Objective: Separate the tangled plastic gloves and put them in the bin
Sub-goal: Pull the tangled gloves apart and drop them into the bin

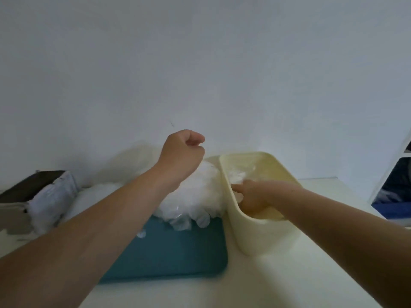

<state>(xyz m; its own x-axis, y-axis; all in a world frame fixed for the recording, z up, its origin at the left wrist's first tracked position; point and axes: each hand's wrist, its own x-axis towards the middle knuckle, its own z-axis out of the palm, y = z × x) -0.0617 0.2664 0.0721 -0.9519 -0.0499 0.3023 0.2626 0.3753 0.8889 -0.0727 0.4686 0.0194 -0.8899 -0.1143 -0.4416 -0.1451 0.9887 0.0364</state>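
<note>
Careful: your left hand [184, 152] hangs above the pile of plastic gloves [195, 196] with its fingers curled tight; whether a thin glove is pinched there I cannot tell. The pile sits at the teal tray's [178, 252] far edge, against the bin [255, 232]. Your right hand [255, 196] is inside the bin, its grip hidden. Pulling up could drag clinging gloves off the tray or tip the bin.

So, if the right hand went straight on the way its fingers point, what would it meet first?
Most likely the left wall of the bin; the right hand lies inside, pointing at it, nearly touching.
</note>
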